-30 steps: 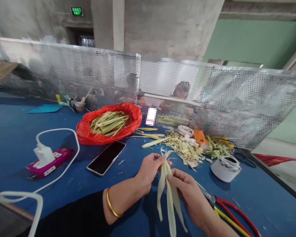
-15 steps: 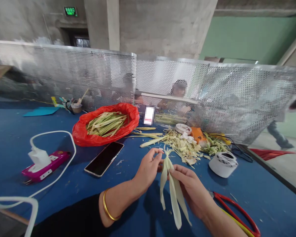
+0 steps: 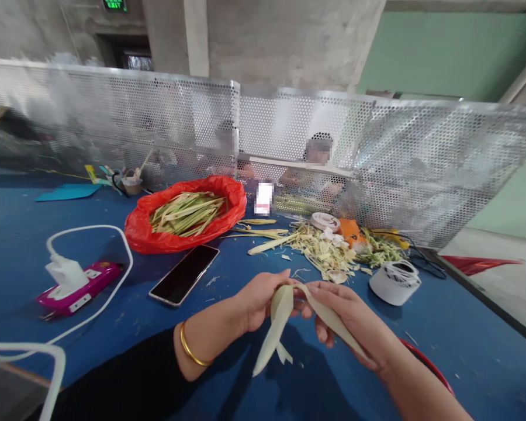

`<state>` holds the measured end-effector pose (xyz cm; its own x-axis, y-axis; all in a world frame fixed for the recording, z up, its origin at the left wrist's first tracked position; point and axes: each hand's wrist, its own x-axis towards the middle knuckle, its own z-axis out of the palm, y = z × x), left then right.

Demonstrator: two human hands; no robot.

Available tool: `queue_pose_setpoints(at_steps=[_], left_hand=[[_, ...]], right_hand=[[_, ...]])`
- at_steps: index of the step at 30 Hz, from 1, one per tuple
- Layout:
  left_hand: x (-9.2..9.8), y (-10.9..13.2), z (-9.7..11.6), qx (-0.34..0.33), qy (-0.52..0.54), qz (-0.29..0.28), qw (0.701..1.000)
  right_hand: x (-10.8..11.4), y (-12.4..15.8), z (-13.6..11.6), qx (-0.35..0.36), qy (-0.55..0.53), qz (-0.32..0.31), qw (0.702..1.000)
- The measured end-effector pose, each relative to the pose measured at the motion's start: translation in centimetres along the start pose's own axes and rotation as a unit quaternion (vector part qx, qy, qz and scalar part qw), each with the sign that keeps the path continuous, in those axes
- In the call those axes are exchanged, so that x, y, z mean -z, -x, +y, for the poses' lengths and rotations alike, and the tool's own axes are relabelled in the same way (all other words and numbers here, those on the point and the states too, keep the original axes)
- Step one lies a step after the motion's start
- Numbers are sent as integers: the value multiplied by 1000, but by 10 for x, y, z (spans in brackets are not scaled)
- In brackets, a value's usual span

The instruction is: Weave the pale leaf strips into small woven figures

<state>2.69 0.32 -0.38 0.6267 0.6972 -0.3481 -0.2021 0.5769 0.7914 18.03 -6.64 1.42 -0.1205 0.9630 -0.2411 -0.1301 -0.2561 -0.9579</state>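
Between both hands, over the blue table, is a bundle of pale husk strips (image 3: 277, 327), flat and leaf-like. My left hand (image 3: 256, 299) is closed on it, thumb and fingers pinching near the top; one broad strip hangs down toward me and a short forked end shows behind it. My right hand (image 3: 348, 307) pinches the bundle's top from the other side. Another strip runs from that pinch along the right palm to the wrist. The fingertips partly hide where the strips meet. A gold bangle (image 3: 190, 348) circles my left wrist.
Ahead lie a red bag (image 3: 135, 225) of long leaf strips, a heap of shredded scraps (image 3: 328, 251) and a tape roll (image 3: 325, 221). A phone (image 3: 185, 275) and pink power strip (image 3: 81, 286) are left; a white roll (image 3: 394, 283) and red-handled tool (image 3: 427, 362) right. Perforated metal panels (image 3: 193, 117) stand behind.
The bundle, hanging upright with strips pointing down, is now turned and spread between my hands. My right hand has moved up, and its forearm now covers most of the red-handled tool.
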Motion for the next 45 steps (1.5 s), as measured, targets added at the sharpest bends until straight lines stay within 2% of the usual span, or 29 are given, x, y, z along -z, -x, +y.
queue_pose_setpoints(at_steps=[3, 7, 9, 13, 15, 17, 20, 22, 24, 26, 29, 32, 35, 37, 39, 40, 43, 45], left_hand=[[2, -3, 1, 74, 47, -11, 996], [2, -3, 1, 99, 52, -1, 994], [2, -1, 0, 113, 35, -27, 993], [1, 2, -3, 154, 26, -131, 979], [1, 2, -4, 154, 51, -166, 973], [1, 2, -4, 134, 98, -175, 971], [0, 1, -1, 72, 177, -145, 971], [0, 0, 0, 46, 201, -119, 971], [1, 0, 0, 59, 193, -127, 971], [2, 1, -2, 98, 174, -161, 966], [2, 4, -6, 139, 155, -213, 955], [-1, 7, -6, 148, 146, -234, 950], [-5, 9, -3, 87, 183, -196, 959], [-8, 8, -1, 10, 224, -141, 964], [-9, 7, 2, -51, 246, -87, 964], [-9, 6, 2, -68, 248, -67, 964], [-9, 5, 2, -83, 244, -38, 965], [-8, 4, 1, -83, 240, -40, 966]], right_hand=[[11, 1, -7, 19, -10, 17, 1000], [21, 1, -14, 33, -68, 12, 997], [23, 0, -17, 39, -130, 25, 990], [23, -4, -20, 44, -224, 62, 972], [22, -8, -18, 56, -212, 94, 971], [21, -12, -13, 89, -160, 157, 970], [17, -15, -4, 197, -50, 286, 937], [15, -15, 1, 254, -5, 316, 914], [15, -15, 3, 253, -3, 291, 923], [17, -15, 3, 221, -20, 267, 938], [23, -17, 0, 201, -28, 283, 937], [29, -18, -5, 206, -32, 270, 940], [30, -16, -7, 247, 8, 273, 930], [26, -13, -4, 303, 103, 319, 892], [20, -10, 1, 327, 213, 318, 864], [15, -9, 5, 321, 256, 290, 864], [3, -10, 18, 272, 321, 165, 892], [-2, -12, 23, 252, 340, 128, 897]])
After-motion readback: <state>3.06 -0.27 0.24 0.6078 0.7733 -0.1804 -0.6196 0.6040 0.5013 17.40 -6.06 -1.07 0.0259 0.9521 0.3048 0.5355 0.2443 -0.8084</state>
